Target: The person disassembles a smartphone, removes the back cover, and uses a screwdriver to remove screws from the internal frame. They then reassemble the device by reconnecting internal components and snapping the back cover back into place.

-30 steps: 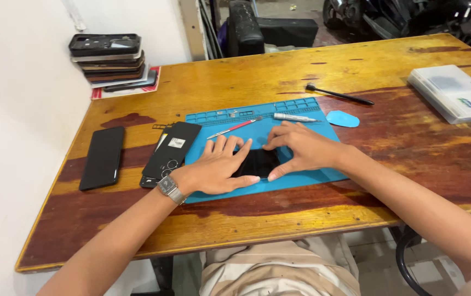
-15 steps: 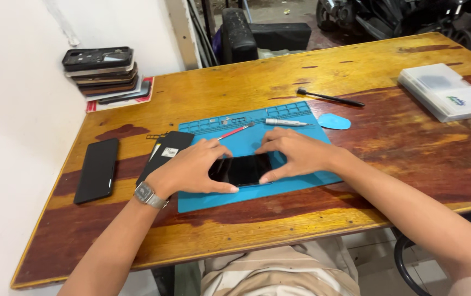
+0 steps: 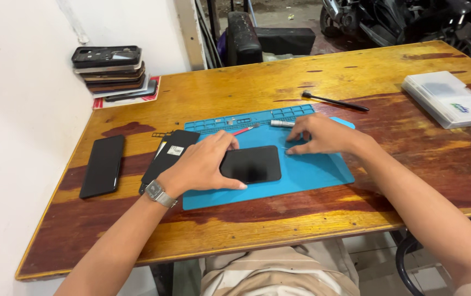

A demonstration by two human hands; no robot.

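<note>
A black phone (image 3: 253, 164) lies screen-up on a blue work mat (image 3: 312, 170) on a wooden table (image 3: 279, 82). My left hand (image 3: 202, 164), with a wristwatch, holds the phone's left end, thumb along its lower edge. My right hand (image 3: 323, 137) rests on the mat to the right of the phone, fingertips pressed down on something small that I cannot make out. A silver-tipped tool (image 3: 282, 124) and a red-handled tool (image 3: 243, 131) lie at the mat's upper edge, just left of my right hand.
A second black phone (image 3: 102, 165) lies at the left; a phone back panel (image 3: 168, 154) lies beside the mat. Stacked phone cases (image 3: 108, 68) stand at the back left. A black brush (image 3: 334, 101) and a clear plastic box (image 3: 448, 98) are at the right.
Both hands covered the phone on the mat earlier. My right hand has since moved off it to the right, and my left hand has slid to the phone's left end.
</note>
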